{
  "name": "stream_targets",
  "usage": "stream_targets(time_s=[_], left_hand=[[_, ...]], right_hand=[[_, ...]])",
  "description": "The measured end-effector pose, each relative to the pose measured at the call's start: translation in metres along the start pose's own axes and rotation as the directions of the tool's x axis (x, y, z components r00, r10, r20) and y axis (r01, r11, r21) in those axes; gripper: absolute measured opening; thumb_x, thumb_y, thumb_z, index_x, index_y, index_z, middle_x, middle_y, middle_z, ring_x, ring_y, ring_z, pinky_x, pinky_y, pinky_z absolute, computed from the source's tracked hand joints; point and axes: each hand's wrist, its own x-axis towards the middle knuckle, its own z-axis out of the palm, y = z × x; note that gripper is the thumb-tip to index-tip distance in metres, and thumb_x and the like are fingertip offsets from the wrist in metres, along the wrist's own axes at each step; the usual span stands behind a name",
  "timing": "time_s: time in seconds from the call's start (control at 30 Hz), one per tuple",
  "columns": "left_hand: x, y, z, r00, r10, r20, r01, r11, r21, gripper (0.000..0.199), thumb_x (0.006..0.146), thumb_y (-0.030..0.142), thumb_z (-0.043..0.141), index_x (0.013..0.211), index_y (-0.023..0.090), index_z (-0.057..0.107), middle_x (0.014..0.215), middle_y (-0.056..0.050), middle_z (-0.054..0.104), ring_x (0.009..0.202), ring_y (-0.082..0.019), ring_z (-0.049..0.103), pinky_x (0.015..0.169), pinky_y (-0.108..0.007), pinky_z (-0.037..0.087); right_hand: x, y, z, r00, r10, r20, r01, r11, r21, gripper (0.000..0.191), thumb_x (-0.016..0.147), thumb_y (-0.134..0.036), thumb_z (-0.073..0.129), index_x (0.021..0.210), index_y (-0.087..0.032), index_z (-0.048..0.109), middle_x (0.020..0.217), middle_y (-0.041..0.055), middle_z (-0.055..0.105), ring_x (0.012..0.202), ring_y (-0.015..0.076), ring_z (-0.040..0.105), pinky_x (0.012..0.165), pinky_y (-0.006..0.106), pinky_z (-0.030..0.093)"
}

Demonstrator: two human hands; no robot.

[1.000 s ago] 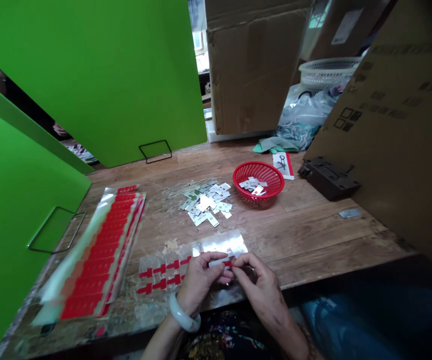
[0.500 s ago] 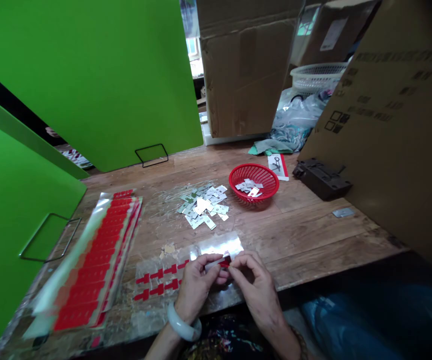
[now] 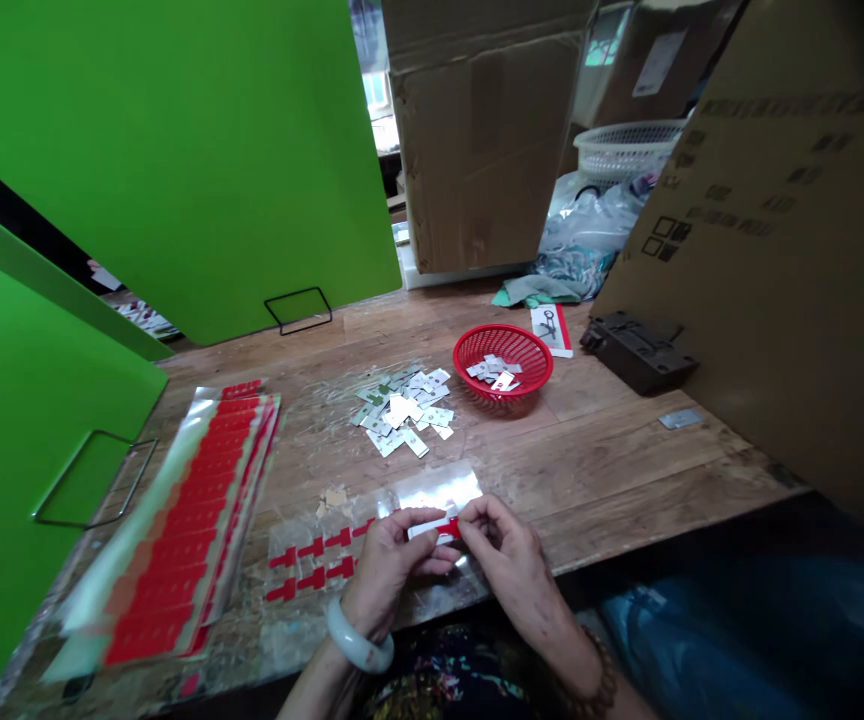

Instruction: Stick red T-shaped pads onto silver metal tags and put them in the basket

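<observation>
strip (image 3: 425,532), long axis left to right (slightly aslant), red end pointing right, hands (image 3: 387,567) pinched closed on both ends

The table (image 3: 574,450) is wood-grained, scuffed, with a dull sheen. On it the sheet (image 3: 439,485) is clear, glossy plastic, glaring white where light strikes; its red tabs (image 3: 338,539) look smooth and flat. The plates (image 3: 402,412) look like metal, some mirror-bright. The stack (image 3: 177,540) is of slick plastic film. The basket (image 3: 531,355) is shiny lattice plastic, the carton (image 3: 484,170) matt cardboard, the green panel (image 3: 177,150) smooth and semi-matt, the bag (image 3: 589,228) crinkled clear plastic, the bangle (image 3: 359,645) polished.
</observation>
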Motion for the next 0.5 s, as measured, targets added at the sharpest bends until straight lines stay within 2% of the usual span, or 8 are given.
stream_targets(time_s=[0.5], left_hand=[[0.0012,-0.0008,-0.002,1.0,-0.015,-0.008,0.015,1.0,-0.001,0.034,0.075,0.019,0.067,0.104,0.006,0.058,0.069,-0.013,0.073,0.063,-0.017,0.07,0.066,-0.024,0.055]], right_hand=[[0.003,0.0049,0.0006,1.0,-0.023,-0.021,0.021,0.997,-0.075,0.009,0.078,-0.022,0.051,0.071,-0.019,0.056,0.065,-0.0021,0.057,0.061,0.013,0.054,0.058,0.022,0.042]])
